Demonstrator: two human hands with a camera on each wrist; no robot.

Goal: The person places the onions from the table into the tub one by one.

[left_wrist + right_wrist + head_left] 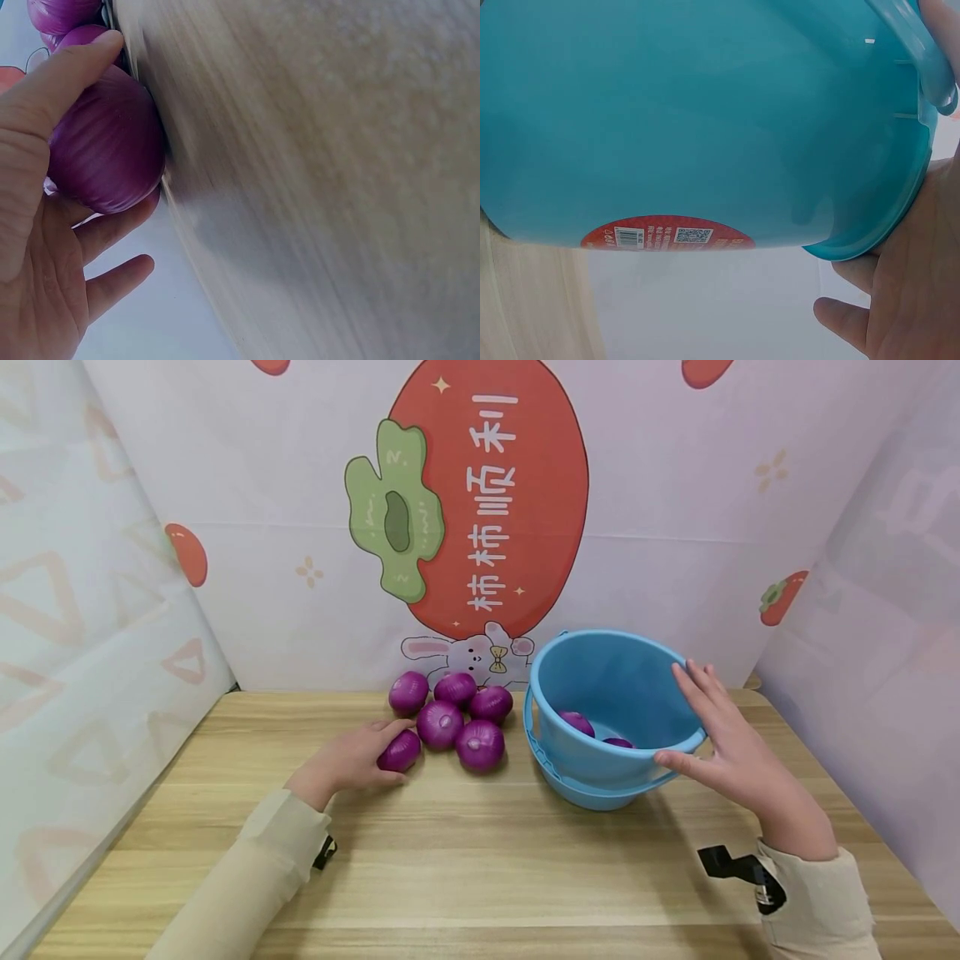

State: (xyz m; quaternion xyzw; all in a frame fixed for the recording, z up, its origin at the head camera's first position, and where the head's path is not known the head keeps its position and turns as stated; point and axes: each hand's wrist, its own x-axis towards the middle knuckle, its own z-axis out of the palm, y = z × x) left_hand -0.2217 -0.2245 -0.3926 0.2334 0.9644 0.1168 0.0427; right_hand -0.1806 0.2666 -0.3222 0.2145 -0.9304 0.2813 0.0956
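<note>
My left hand (360, 762) is around a purple onion (401, 752) at the near left of a small group of onions. In the left wrist view, the thumb lies along one side of this onion (109, 146) and fingers reach round the other side; two fingers stick out apart from it. My right hand (738, 760) rests against the right rim of a light blue bucket (592, 781), its fingers spread and mostly straight, thumb at the near rim. Two onions show inside the bucket, one of them an onion (576, 722) by the left wall.
Several more purple onions, such as the front one (480, 745), sit close together left of the bucket. The wooden table (465, 877) meets a printed cloth backdrop (300, 627) behind, with cloth walls on both sides. The bucket's handle (542, 758) hangs down its near side.
</note>
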